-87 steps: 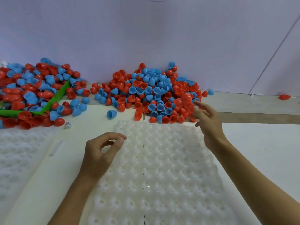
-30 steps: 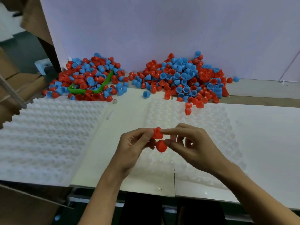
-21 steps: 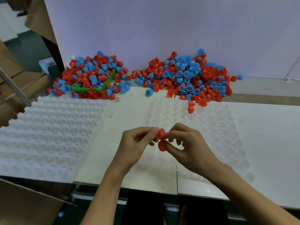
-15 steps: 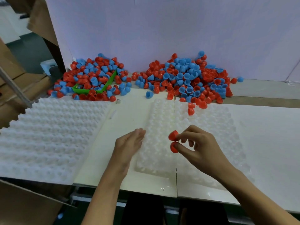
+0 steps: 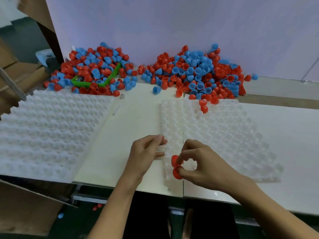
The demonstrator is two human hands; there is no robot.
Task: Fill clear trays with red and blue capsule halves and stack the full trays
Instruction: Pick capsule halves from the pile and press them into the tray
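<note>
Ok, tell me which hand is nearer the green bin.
Left. The left hand rests at the clear tray's left edge, below the green bin; the right hand is farther right.

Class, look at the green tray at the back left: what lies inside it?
Red and blue capsule halves are heaped in the green tray and spill around it. The heap hides the tray's floor.

**Bench against a pale wall**

White tabletop [image 5: 284, 128] in joined panels, seam down the middle. Pale lilac wall [image 5: 172, 21] directly behind. Brown cardboard [image 5: 25, 204] at left. Dark floor [image 5: 27, 38] beyond. Even, soft light.
</note>
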